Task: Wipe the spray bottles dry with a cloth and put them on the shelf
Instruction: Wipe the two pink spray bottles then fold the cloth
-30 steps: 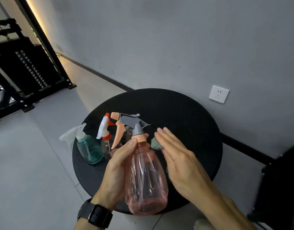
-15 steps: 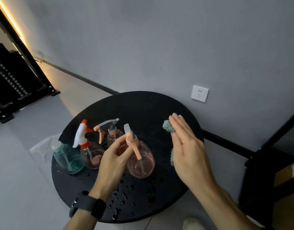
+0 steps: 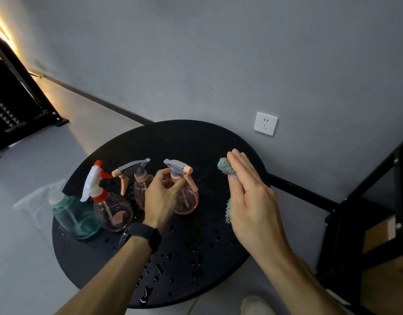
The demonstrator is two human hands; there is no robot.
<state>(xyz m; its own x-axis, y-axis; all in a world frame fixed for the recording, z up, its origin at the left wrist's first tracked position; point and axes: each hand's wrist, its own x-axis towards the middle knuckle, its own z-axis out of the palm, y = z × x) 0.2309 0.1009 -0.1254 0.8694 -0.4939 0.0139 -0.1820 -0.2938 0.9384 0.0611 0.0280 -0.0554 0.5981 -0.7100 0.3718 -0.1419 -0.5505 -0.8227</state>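
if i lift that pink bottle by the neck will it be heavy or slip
Probably light: the pink bottle looks empty through its clear wall. Possibly slippery, since droplets dot the table. The left hand already pinches its neck.

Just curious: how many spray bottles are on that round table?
4: teal bottle far left, orange-and-white-topped bottle, pink bottle behind the left hand, which grips another pink bottle.

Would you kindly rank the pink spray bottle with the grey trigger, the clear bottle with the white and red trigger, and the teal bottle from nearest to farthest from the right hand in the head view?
1. Pink spray bottle with the grey trigger, gripped by the left hand, just left of the right hand.
2. Clear bottle with the white and red trigger, farther left.
3. Teal bottle, at the round black table's left edge.
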